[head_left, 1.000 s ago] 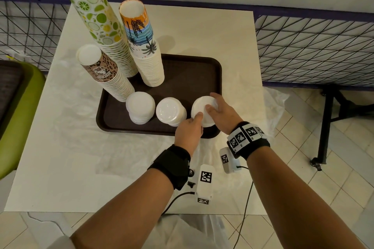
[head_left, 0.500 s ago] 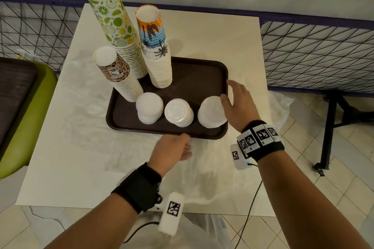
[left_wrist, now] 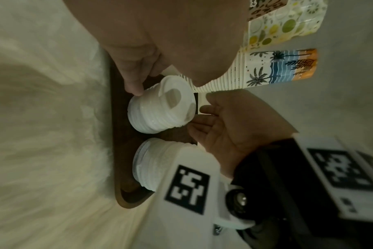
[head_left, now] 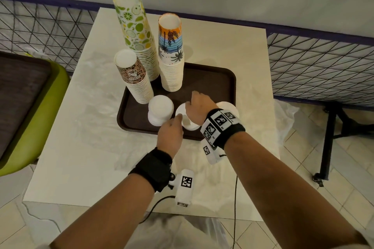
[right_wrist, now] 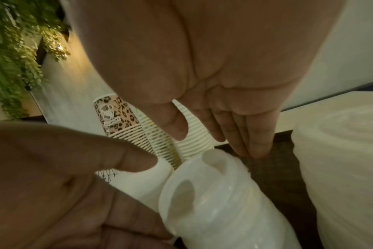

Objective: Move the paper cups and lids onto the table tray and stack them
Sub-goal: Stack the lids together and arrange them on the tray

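A brown tray [head_left: 212, 79] holds three tall paper cup stacks: lime print [head_left: 134, 32], palm print [head_left: 171, 54] and leopard print [head_left: 134, 79]. Three white lid stacks stand along its front edge. My left hand [head_left: 172, 130] grips the middle lid stack [left_wrist: 160, 107] with its thumb [left_wrist: 134, 84] on the near side and its fingers curled over the rim. My right hand [head_left: 199, 107] reaches over the same stack, its straight fingers [right_wrist: 253, 143] touching the far side. The left lid stack [head_left: 160, 110] stands free. The right lid stack [head_left: 227, 106] is partly hidden behind my right wrist.
The tray sits on a white square table [head_left: 97, 147] with clear plastic film [head_left: 202, 170] under my wrists. A green seat [head_left: 30, 117] is on the left, wire mesh railing [head_left: 319, 66] behind and a black stand [head_left: 327, 137] on the right.
Both hands have left the right lid stack. The left hand pulled back over the table, then came forward again. Both hands now meet at the middle lid stack.
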`<state>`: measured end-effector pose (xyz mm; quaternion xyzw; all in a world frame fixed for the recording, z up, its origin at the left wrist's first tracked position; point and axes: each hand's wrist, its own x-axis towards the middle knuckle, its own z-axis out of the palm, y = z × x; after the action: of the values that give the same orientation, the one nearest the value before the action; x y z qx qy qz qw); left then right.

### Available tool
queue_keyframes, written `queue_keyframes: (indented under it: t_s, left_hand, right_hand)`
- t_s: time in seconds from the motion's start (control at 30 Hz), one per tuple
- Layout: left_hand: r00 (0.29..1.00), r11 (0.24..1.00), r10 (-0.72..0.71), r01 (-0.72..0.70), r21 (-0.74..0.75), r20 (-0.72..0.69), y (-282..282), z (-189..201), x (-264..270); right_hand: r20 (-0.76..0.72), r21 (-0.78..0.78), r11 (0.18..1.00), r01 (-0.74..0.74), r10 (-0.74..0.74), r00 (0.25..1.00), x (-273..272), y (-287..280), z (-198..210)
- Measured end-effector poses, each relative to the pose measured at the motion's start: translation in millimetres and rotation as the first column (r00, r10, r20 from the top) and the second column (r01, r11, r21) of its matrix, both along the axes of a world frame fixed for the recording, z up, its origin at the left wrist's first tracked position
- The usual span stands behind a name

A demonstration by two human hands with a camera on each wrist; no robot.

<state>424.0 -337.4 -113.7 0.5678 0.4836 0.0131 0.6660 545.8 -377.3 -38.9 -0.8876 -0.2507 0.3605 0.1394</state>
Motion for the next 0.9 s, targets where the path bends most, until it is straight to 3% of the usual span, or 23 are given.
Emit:
queue_keyframes:
  t_s: [0.07,0.17,0.2,0.3,0.4,0.47,0.57,0.77,0.9]
  left_hand:
    - [0.996,0.994,-0.079,0.083,0.071,-0.051,0,0,4]
    - [0.999,0.999,-0.04,0.04,-0.019,-0.006,1,-5,11]
    - [0.991,0.992,-0.123,0.124,0.022,-0.049,2,-5,13]
    - [0.973,0.981,-0.183,0.19,0.035,-0.14,7,-12,16]
    - [0.977,0.981,-0.173,0.183,0.07,-0.129,3,-8,16]
    - [0.99,0.991,-0.096,0.105,0.08,-0.106,2,-1,16]
    - [0.987,0.981,-0.131,0.143,0.13,-0.094,1,4,18]
    - [0.987,0.975,-0.141,0.153,0.164,-0.081,3,11,20]
    - [0.99,0.982,-0.113,0.125,0.144,-0.085,3,6,22]
  right_hand:
    - [-0.012,-0.058,0.998,0.002,-0.002,1.0,-3,2,-4]
    - [-0.023,-0.113,0.994,0.006,-0.008,1.0,-10,4,-9]
    - [-0.029,-0.115,0.993,0.014,-0.017,0.999,-11,5,-11]
    - [-0.033,-0.107,0.992,0.064,-0.068,0.997,-14,5,-15]
    - [-0.04,-0.101,0.984,0.145,-0.15,0.988,-16,4,-18]
    - [-0.058,-0.1,0.974,0.202,-0.209,0.976,-18,3,-19]
    - [-0.079,-0.097,0.959,0.266,-0.274,0.959,-19,3,-20]
    - [-0.133,-0.083,0.937,0.34,-0.349,0.928,-18,0,-22]
    - [-0.144,-0.09,0.946,0.311,-0.322,0.936,-17,-3,-21]
